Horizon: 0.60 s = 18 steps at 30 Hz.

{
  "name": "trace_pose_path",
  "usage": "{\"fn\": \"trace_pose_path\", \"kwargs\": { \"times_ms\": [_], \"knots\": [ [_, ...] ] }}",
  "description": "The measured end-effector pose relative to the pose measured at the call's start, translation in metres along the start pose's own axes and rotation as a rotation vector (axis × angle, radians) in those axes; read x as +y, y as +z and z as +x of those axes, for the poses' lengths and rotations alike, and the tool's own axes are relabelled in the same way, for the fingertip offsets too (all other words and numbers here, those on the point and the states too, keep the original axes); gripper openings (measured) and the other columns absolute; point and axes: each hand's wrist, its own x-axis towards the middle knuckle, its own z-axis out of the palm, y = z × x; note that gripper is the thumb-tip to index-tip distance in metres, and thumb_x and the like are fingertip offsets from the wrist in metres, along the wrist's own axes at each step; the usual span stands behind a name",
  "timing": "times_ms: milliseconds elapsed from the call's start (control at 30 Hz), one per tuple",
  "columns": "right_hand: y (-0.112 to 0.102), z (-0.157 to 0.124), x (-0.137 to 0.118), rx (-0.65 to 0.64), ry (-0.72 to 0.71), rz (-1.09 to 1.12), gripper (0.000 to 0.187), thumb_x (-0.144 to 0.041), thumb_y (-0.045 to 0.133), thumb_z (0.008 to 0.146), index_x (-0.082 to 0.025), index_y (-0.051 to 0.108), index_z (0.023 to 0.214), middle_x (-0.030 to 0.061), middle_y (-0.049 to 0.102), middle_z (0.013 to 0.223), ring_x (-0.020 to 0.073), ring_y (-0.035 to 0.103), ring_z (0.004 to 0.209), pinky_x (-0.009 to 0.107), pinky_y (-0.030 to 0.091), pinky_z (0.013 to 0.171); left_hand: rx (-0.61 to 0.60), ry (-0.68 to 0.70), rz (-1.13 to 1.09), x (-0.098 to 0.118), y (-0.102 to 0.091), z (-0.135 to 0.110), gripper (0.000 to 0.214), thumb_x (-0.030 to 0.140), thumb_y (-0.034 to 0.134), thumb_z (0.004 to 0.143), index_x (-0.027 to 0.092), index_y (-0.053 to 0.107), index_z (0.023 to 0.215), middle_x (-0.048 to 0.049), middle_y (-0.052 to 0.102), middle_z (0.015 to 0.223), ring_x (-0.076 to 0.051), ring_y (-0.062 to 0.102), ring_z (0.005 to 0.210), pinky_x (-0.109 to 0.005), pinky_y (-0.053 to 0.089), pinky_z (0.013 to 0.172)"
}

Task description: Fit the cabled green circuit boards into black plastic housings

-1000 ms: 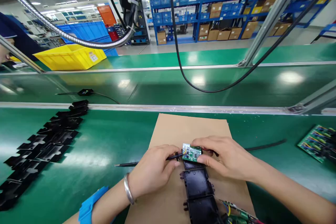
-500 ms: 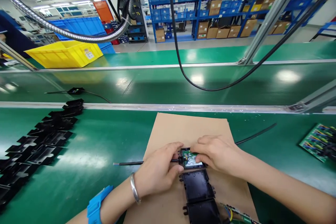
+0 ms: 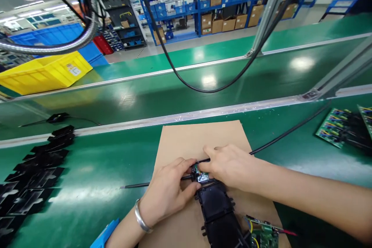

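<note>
On a sheet of brown cardboard (image 3: 200,133) lies a small black plastic case with a green circuit board (image 3: 202,177) inside it. My left hand (image 3: 170,186) grips the case's left end between thumb and fingers, near where a black cable (image 3: 136,186) comes out. My right hand (image 3: 229,166) is curled over the right part of the case, its fingers pressing on the board and covering much of it. Below, nearer to me, sit two open black case halves (image 3: 215,203), one against the other. Beside them is another circuit board (image 3: 266,236) with coloured wires.
Rows of black case parts (image 3: 37,178) lie at the left. Stacked green boards (image 3: 334,128) with wires are at the right. A black cable (image 3: 285,135) runs right from behind my right hand. Beyond the metal rail stands a yellow bin (image 3: 46,71); another cable (image 3: 203,91) hangs in front.
My view has tilted and shifted to the right. My right hand has moved its fingers further over the board, and both hands stay at the case.
</note>
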Motion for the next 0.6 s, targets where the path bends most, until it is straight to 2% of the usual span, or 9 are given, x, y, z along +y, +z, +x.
{"fn": "trace_pose_path", "kwargs": {
  "times_ms": [233,400,500,567,600],
  "knots": [
    [0.005,0.003,0.003,0.023,0.011,0.067,0.011,-0.020,0.062,0.085,-0.027,0.067,0.092,0.0033,0.051,0.081,0.0129,0.044,0.049,0.029,0.012,0.044,-0.021,0.005,-0.007,0.002,0.000,0.002,0.049,0.023,0.063,0.081,0.026,0.050,0.128,-0.0032,0.062,0.108,-0.020,0.061,0.093,-0.034,0.051,0.081],
    [0.009,0.004,-0.001,0.042,0.007,0.103,0.009,-0.016,0.062,0.084,-0.023,0.066,0.085,0.0041,0.051,0.084,0.0151,0.044,0.057,0.029,0.020,0.047,-0.055,-0.022,-0.147,-0.006,-0.004,0.001,0.053,0.024,0.067,0.081,0.024,0.049,0.131,-0.0028,0.064,0.106,-0.017,0.062,0.088,-0.029,0.051,0.078],
    [0.012,0.005,-0.004,0.104,-0.019,0.102,0.009,-0.013,0.061,0.084,-0.020,0.065,0.080,0.0060,0.051,0.086,0.0221,0.049,0.080,0.031,0.032,0.058,-0.072,-0.058,-0.176,-0.007,-0.008,-0.001,0.031,0.020,0.061,0.085,0.023,0.058,0.115,-0.0001,0.068,0.094,-0.015,0.062,0.080,-0.026,0.050,0.073],
    [0.012,0.004,-0.005,0.142,-0.068,0.108,0.010,-0.012,0.060,0.085,-0.018,0.063,0.077,0.0068,0.052,0.088,0.0243,0.047,0.091,0.034,0.036,0.068,-0.041,-0.036,-0.072,-0.003,-0.007,-0.002,0.015,0.019,0.052,0.089,0.022,0.062,0.100,-0.0006,0.068,0.090,-0.017,0.063,0.082,-0.028,0.047,0.076],
    [0.012,0.004,-0.006,0.147,-0.090,0.119,0.011,-0.012,0.059,0.086,-0.017,0.062,0.077,0.0067,0.052,0.088,0.0239,0.046,0.092,0.034,0.037,0.070,-0.016,-0.028,-0.007,0.000,-0.006,-0.002,0.015,0.019,0.048,0.091,0.022,0.062,0.095,-0.0012,0.068,0.089,-0.018,0.063,0.082,-0.029,0.046,0.076]
  ]
}}
